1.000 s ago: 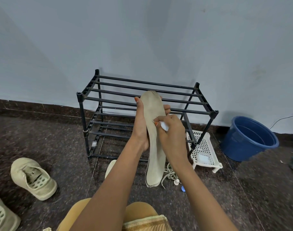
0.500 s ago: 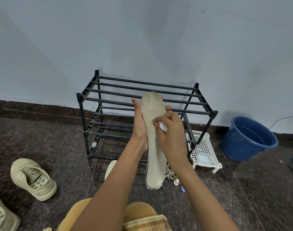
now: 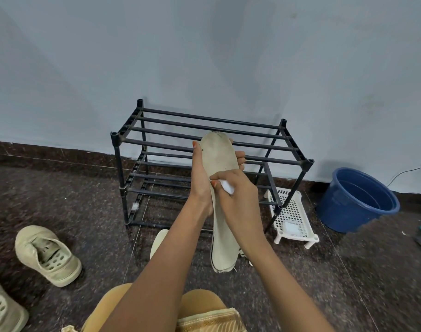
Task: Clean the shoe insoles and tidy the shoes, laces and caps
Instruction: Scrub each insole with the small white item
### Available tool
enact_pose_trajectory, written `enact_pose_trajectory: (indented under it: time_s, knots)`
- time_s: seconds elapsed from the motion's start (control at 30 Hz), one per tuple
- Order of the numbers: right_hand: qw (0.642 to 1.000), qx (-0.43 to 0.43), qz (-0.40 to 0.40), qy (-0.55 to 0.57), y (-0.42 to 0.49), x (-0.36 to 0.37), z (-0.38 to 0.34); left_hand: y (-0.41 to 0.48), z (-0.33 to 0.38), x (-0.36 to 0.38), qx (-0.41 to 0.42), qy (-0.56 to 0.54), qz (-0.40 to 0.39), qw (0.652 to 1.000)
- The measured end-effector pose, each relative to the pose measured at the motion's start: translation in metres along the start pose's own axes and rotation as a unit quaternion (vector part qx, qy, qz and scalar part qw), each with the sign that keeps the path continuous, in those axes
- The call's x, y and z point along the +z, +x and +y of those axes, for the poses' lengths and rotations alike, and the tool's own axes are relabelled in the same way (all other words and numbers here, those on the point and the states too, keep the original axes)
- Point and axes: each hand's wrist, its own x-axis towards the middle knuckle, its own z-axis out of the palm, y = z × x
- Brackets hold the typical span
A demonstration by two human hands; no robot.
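The right hand (image 3: 238, 200), pinching a small white object (image 3: 227, 186), has edged slightly down the long beige insole (image 3: 219, 161), which the left hand (image 3: 201, 178) grips from behind.

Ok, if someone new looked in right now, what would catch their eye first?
The pale insole held upright at centre, gripped by the left hand while the right hand pinches a small white wipe against its face. Behind it a black rack stands against the wall. A blue bucket sits on the floor at the right, and a beige shoe lies at the left.
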Motion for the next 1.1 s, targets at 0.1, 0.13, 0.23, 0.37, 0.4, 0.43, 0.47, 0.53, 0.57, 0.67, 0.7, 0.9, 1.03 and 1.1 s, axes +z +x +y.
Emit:
enact_pose_trajectory:
  time_s: [0.1,0.13,0.23,0.37,0.4,0.43,0.47,0.53,0.57,0.67,0.7,0.9,1.03,1.1]
  knots:
    - [0.998,0.027,-0.005,0.052,-0.004,-0.002,-0.001,0.000,0.001,0.000,0.013,-0.007,0.012,1.000]
    - [0.997,0.032,-0.007,0.068,-0.005,-0.003,-0.001,0.000,0.002,0.000,0.015,-0.009,0.016,1.000]
    - [0.997,0.030,-0.005,0.064,-0.003,-0.003,-0.001,0.001,0.002,0.000,0.015,-0.005,0.018,1.000]
    - [0.999,-0.004,0.027,-0.026,0.009,-0.001,0.002,0.000,0.000,-0.001,-0.010,0.011,-0.002,1.000]
    - [0.999,-0.008,0.035,-0.035,0.011,-0.001,0.003,0.000,0.000,-0.001,-0.018,0.016,-0.005,1.000]
    - [0.998,-0.011,0.039,-0.037,0.013,0.000,0.003,0.000,0.000,-0.002,-0.023,0.018,-0.007,1.000]
    - [0.999,-0.013,0.039,-0.036,0.014,0.000,0.003,0.001,0.000,-0.002,-0.025,0.016,-0.008,1.000]
    - [0.999,-0.012,0.029,-0.028,0.013,0.002,0.002,0.001,0.001,-0.003,-0.020,0.016,-0.009,1.000]
    - [1.000,-0.009,0.022,-0.019,0.011,0.002,0.002,0.002,0.000,-0.004,-0.017,0.018,-0.007,1.000]
    - [0.999,0.018,-0.003,0.030,0.004,0.001,0.000,0.002,0.000,-0.003,-0.007,0.013,0.004,1.000]
    - [0.999,0.026,-0.008,0.043,0.002,0.000,-0.001,0.002,0.000,-0.004,-0.004,0.008,0.008,1.000]
    - [0.995,0.041,-0.017,0.084,-0.008,-0.003,0.000,0.003,0.002,-0.005,0.000,-0.013,0.022,1.000]
    - [0.999,0.024,-0.016,0.034,-0.004,-0.001,0.000,0.003,0.002,-0.004,0.005,-0.018,0.026,0.999]
    - [1.000,0.010,-0.005,-0.010,0.002,0.001,0.003,0.003,0.002,-0.004,0.001,-0.018,0.020,1.000]
